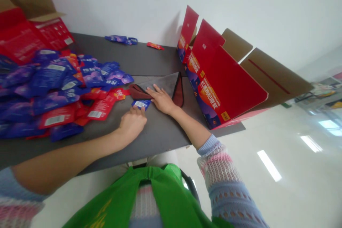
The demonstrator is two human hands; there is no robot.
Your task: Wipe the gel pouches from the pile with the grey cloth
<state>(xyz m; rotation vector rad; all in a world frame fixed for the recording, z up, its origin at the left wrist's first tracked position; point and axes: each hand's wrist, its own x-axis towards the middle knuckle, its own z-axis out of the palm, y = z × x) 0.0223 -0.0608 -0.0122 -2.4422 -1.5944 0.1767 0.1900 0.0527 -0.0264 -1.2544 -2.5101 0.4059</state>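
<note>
My left hand (132,124) is closed, its fingertips on the lower edge of a small blue sachet (141,104) with a white label. That sachet lies flat at the near edge of a grey cloth (168,83) with black binding and a brown-red underside, which shows at its folded corners. With fingers spread, my right hand (161,99) presses down on the cloth. Left of both hands, a large pile of blue sachets (50,78) and red sachets (100,108) covers the dark table.
Red and blue printed cartons (208,78) with raised flaps line the table's right side. Another red carton (18,39) lies tipped behind the pile. Against the wall are some blue sachets (117,38) and one orange-red sachet (155,46). The grey table's (157,135) front edge is close to my body.
</note>
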